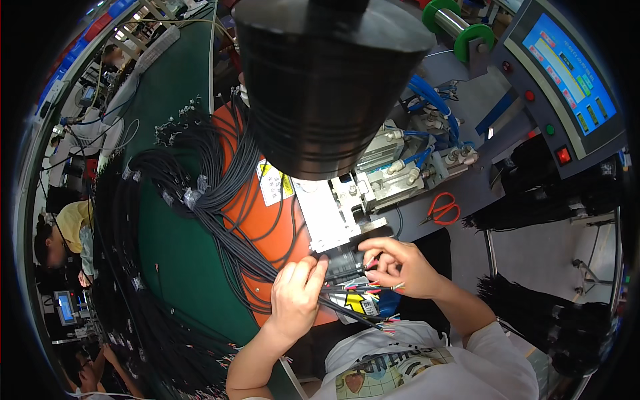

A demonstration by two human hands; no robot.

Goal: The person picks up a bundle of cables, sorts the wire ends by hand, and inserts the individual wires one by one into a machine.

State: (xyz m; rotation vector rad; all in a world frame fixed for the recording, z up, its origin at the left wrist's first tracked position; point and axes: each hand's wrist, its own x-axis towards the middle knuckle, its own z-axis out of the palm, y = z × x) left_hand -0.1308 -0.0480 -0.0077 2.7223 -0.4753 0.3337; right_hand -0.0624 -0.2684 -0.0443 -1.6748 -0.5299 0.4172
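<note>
My left hand (295, 299) is closed on a black cable at the front edge of the machine, its thumb and fingertips pressed together. Just right of it, my right hand (405, 268) curls its thumb and forefinger around the thin coloured wire ends (371, 265) of a cable. Between both hands lies a dark fixture (342, 261) under a bright metal plate (323, 212). Below the hands, several black cables with stripped coloured ends (383, 289) stick out to the right. Fingers hide part of the grip.
A big bundle of black cables (230, 190) lies on the orange board (283, 230) and green table (167, 250). Overhead hangs a black cylinder (313, 87). Red-handled scissors (443, 209) lie right of the pneumatic cylinders (397, 177). A touchscreen (563, 67) stands far right; people sit at left.
</note>
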